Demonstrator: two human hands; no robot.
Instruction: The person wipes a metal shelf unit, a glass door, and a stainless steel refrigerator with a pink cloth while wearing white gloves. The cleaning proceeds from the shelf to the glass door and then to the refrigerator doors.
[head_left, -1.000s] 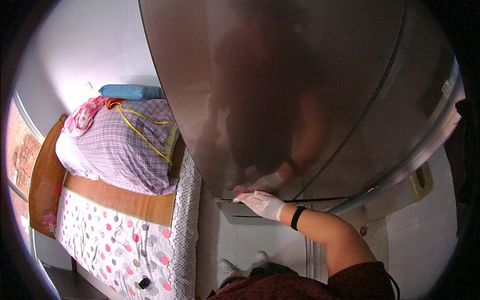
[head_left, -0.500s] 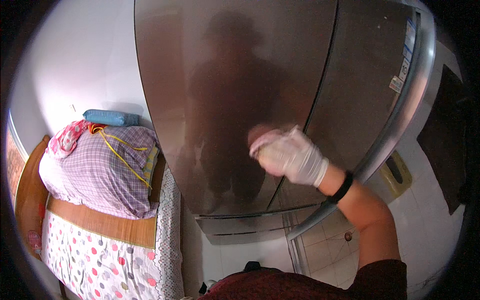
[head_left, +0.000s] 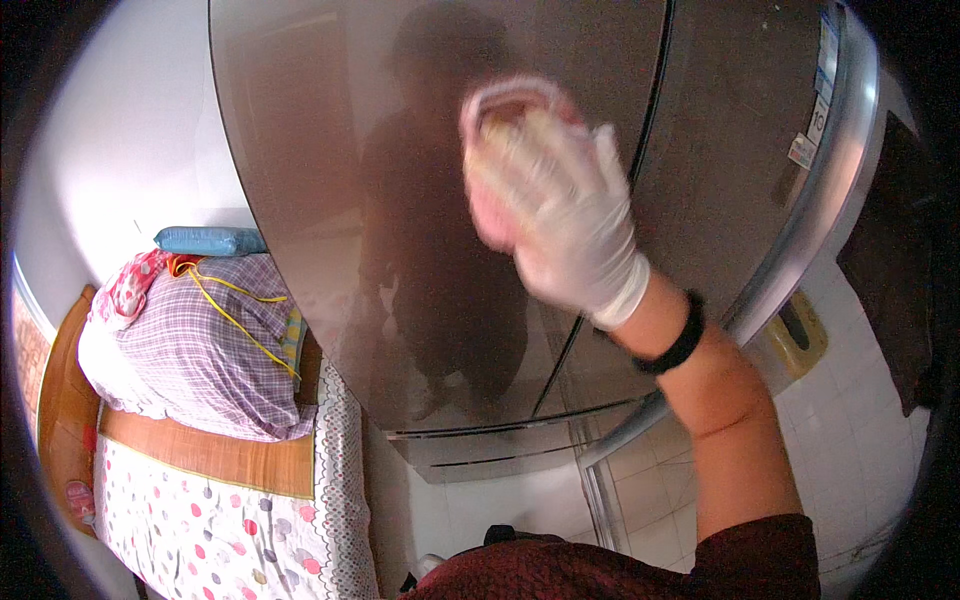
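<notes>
My right hand (head_left: pixel 572 215), in a thin whitish glove, presses a pink cloth (head_left: pixel 490 213) against a tall, glossy brown refrigerator door (head_left: pixel 310 190). The fingers lie over the cloth, and its edge curls out past the fingertips. Motion blurs both hand and cloth somewhat. A black band (head_left: pixel 680 335) circles the wrist. To the right of the dark seam is a second brown door (head_left: pixel 715 190), with small stickers by its outer edge. A dark reflection of a person shows in the surface. My left hand is out of view.
On the left stands a bed with a dotted sheet (head_left: pixel 215 530), a woven mat (head_left: pixel 215 455), a plaid-covered bundle (head_left: pixel 220 340) and a blue package (head_left: pixel 210 240). A metal door frame (head_left: pixel 840 200) curves along the right. Beyond it lie a yellowish object (head_left: pixel 805 345) and a dark mat (head_left: pixel 890 270).
My right hand has moved up and slightly left across the door with the pink cloth. The fingers now point upward rather than leftward. The view has shifted slightly.
</notes>
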